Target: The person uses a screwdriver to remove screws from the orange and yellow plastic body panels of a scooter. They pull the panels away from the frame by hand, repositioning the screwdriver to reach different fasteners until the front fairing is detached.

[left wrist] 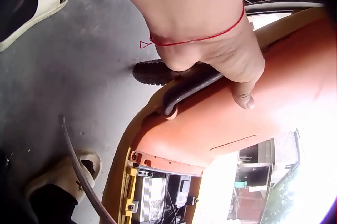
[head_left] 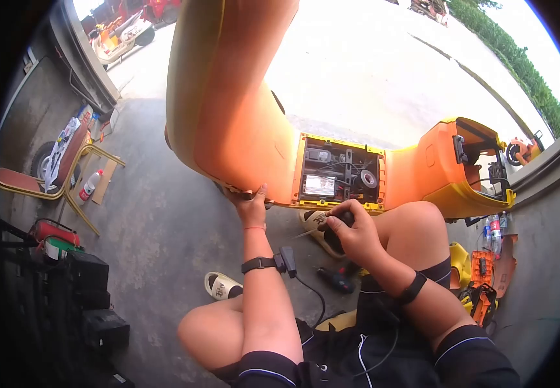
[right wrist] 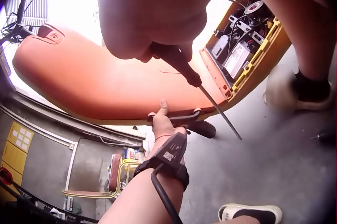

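Observation:
An orange scooter body (head_left: pixel 247 136) stands across the head view, with an uncovered compartment (head_left: pixel 319 185) of wires and boxes in its middle. The left hand (head_left: pixel 251 205) is at the body's lower edge, thumb against the orange panel, beside a dark curved bar (left wrist: pixel 192 88); its other fingers are hidden. In the right hand (head_left: pixel 355 234) a screwdriver (right wrist: pixel 181 68) is gripped by its dark handle, its metal shaft pointing down and away from the body, touching nothing. That hand is just below the compartment in the head view.
A drill (head_left: pixel 336 279) lies on the floor between the feet. A chair (head_left: pixel 66 158) and a bottle (head_left: pixel 90 185) are at left, above black boxes (head_left: pixel 89 278). Orange and yellow parts (head_left: pixel 483 271) lie at right. A wheel (left wrist: pixel 152 72) shows under the body.

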A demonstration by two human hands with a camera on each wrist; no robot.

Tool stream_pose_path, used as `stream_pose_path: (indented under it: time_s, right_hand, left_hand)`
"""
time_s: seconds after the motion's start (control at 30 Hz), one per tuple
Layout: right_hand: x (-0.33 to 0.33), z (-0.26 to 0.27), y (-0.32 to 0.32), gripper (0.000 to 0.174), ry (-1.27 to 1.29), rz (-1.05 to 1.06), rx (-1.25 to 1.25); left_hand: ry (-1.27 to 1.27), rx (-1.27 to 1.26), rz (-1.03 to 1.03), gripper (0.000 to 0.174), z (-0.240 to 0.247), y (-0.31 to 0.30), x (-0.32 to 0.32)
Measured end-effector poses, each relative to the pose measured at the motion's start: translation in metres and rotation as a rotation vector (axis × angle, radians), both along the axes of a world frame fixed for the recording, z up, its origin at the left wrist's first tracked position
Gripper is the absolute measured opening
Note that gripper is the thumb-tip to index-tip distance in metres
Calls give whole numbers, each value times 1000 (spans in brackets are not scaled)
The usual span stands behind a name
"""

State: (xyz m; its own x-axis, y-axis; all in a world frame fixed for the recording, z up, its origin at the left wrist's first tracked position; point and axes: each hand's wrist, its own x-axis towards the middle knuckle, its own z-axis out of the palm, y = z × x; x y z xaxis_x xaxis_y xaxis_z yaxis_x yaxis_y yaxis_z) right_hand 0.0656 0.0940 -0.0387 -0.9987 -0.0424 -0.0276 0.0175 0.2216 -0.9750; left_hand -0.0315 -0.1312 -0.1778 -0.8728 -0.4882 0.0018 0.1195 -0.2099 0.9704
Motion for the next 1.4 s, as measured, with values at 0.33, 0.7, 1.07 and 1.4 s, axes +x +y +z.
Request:
stream_pose_path:
  time_s: [0.33,0.7,1.07,1.4]
  right_hand:
    - [-28,-62,-22,15,-65,-133,31]
    - [-71,-165,-93,91,34,0,617]
    - [-105,-180,-154,71,-89,-57,967]
    - [-118,-196,-128,69,64,163,1202]
  left_hand:
    - [99,-26,101,99,2,7,4]
    - [40,43,109,98,28,13,12]
    - [-6,-234,217,105,13,4,7]
    - [43,-186,158,98,31,-8,12]
